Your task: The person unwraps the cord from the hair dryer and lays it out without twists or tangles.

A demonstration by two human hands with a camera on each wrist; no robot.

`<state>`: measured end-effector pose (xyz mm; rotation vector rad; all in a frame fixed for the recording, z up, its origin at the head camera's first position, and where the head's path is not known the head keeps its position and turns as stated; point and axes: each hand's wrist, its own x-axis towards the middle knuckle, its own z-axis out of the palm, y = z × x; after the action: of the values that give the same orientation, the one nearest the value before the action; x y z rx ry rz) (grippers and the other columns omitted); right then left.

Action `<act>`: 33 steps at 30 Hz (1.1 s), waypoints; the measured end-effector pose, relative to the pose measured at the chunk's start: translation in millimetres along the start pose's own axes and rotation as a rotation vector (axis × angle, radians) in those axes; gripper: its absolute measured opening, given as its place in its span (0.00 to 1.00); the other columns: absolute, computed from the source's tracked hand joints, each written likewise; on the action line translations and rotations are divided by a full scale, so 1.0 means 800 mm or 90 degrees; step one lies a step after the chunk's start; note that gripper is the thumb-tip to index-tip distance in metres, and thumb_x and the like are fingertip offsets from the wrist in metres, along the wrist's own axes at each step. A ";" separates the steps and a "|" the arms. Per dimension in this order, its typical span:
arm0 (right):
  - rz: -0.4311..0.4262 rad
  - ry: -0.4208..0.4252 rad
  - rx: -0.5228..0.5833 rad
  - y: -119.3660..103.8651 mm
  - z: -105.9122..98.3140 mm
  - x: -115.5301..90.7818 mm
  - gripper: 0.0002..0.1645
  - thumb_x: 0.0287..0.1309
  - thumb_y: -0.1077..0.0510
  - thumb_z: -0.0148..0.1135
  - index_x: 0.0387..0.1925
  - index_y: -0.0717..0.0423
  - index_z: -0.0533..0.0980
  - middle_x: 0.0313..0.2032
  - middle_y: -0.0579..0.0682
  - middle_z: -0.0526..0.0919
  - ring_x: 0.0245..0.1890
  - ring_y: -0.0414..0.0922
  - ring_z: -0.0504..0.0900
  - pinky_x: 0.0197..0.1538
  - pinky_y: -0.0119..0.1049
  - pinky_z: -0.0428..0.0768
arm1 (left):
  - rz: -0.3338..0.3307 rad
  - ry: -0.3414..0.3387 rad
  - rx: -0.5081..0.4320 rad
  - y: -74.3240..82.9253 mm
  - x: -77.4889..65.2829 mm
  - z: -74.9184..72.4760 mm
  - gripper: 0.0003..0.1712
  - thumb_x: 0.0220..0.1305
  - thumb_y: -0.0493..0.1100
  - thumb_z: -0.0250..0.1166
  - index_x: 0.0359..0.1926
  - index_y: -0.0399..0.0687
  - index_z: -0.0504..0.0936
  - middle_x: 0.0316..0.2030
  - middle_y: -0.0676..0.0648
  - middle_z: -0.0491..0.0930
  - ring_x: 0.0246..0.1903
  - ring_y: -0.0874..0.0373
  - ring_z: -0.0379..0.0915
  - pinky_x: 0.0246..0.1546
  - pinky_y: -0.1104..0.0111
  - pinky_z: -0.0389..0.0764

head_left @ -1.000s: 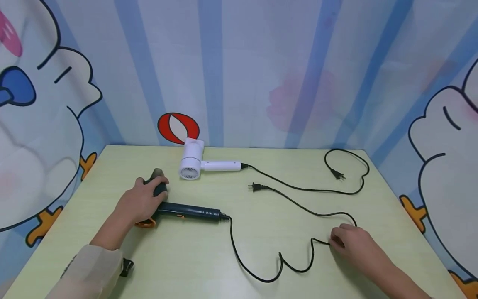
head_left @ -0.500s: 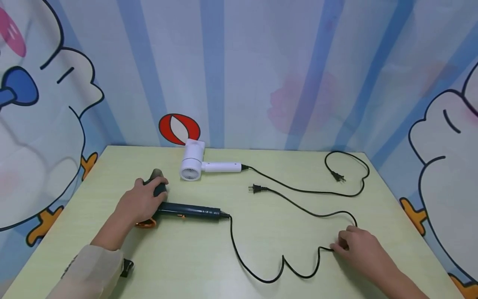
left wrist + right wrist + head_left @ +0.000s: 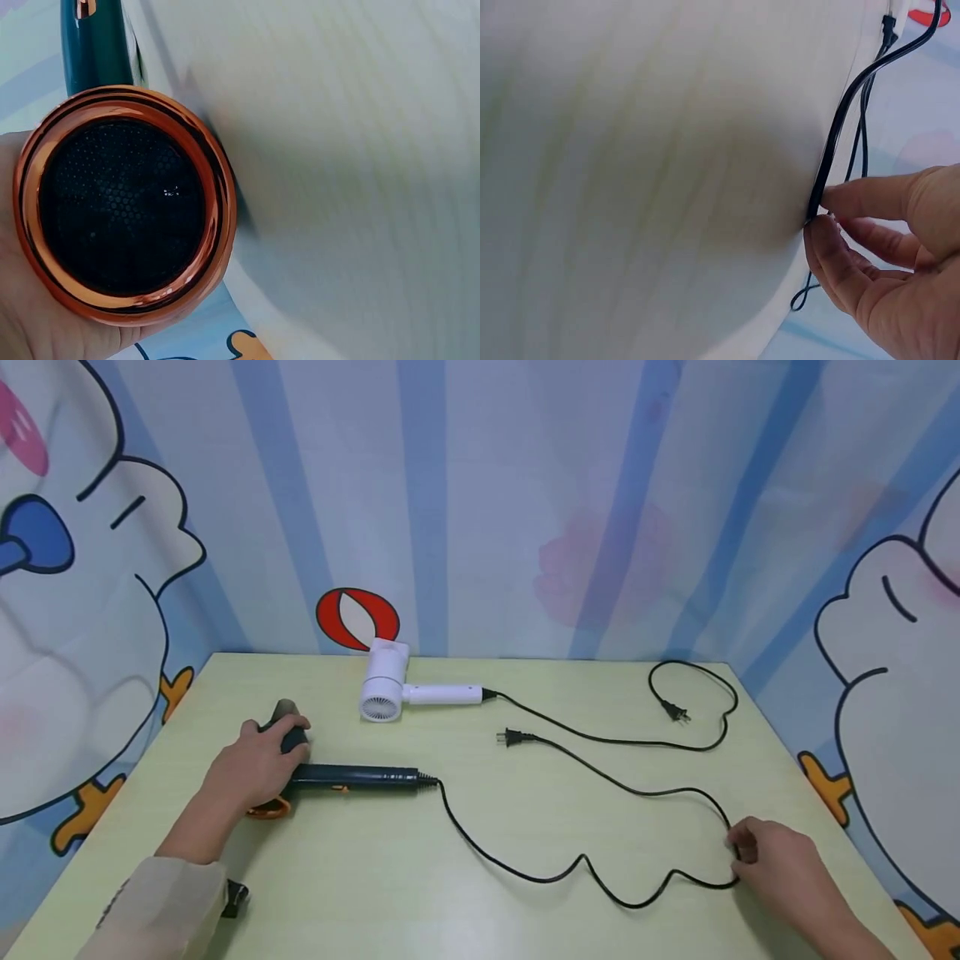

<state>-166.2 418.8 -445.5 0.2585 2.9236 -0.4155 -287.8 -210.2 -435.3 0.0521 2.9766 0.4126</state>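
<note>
My left hand (image 3: 251, 767) grips the head of a dark teal hair dryer (image 3: 356, 777), whose handle points right across the table. In the left wrist view its copper-coloured rim (image 3: 27, 206) surrounds a dark perforated intake grille (image 3: 120, 199). A black power cord (image 3: 633, 907) runs in loose waves from the handle to my right hand (image 3: 787, 872), which pinches it near the table's right side. Seen from the right wrist, the thumb and fingers close on the cord (image 3: 836, 131). Beyond this hand the cord continues back to a two-pin plug (image 3: 514, 737) in mid-table.
A white hair dryer (image 3: 442, 694) lies toward the back of the pale table (image 3: 480, 860). Its black cord (image 3: 615, 741) curves to the back right and ends in a plug (image 3: 674, 711). A printed fabric backdrop (image 3: 495, 510) stands behind the table.
My left hand has shifted left with the teal hair dryer. My right hand has moved right with the pinched cord, so the cord's bends stretch out flatter and wider. The white dryer stays put.
</note>
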 end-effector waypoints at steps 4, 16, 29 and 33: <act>0.025 0.011 -0.006 0.017 -0.005 0.006 0.19 0.51 0.70 0.69 0.45 0.74 0.78 0.34 0.57 0.85 0.34 0.51 0.83 0.38 0.47 0.81 | -0.002 -0.007 -0.004 -0.012 -0.002 0.000 0.27 0.77 0.58 0.48 0.70 0.55 0.64 0.53 0.20 0.61 0.33 0.37 0.73 0.32 0.50 0.74; -0.057 0.037 -0.115 0.094 -0.023 0.035 0.20 0.44 0.76 0.68 0.45 0.75 0.81 0.32 0.63 0.85 0.34 0.59 0.84 0.34 0.50 0.81 | 0.052 -0.012 -0.009 -0.050 -0.018 -0.005 0.29 0.76 0.61 0.49 0.71 0.57 0.64 0.55 0.19 0.60 0.25 0.44 0.72 0.26 0.55 0.71; -0.177 0.085 -0.206 0.126 -0.035 0.056 0.18 0.43 0.78 0.66 0.41 0.72 0.84 0.29 0.58 0.83 0.29 0.55 0.81 0.33 0.51 0.79 | 0.096 -0.019 -0.016 -0.069 -0.037 -0.011 0.30 0.76 0.64 0.50 0.70 0.57 0.65 0.56 0.20 0.62 0.30 0.43 0.75 0.29 0.48 0.75; -0.222 0.077 -0.222 0.118 -0.038 0.066 0.18 0.46 0.79 0.65 0.43 0.71 0.84 0.31 0.56 0.82 0.29 0.52 0.81 0.30 0.44 0.79 | 0.110 -0.009 -0.016 -0.069 -0.038 -0.009 0.28 0.76 0.62 0.51 0.70 0.57 0.67 0.56 0.22 0.64 0.32 0.42 0.76 0.30 0.48 0.75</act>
<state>-203.2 524.5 -451.4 -0.2863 3.0912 0.0751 -259.6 -266.9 -439.8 0.3092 2.9628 0.4666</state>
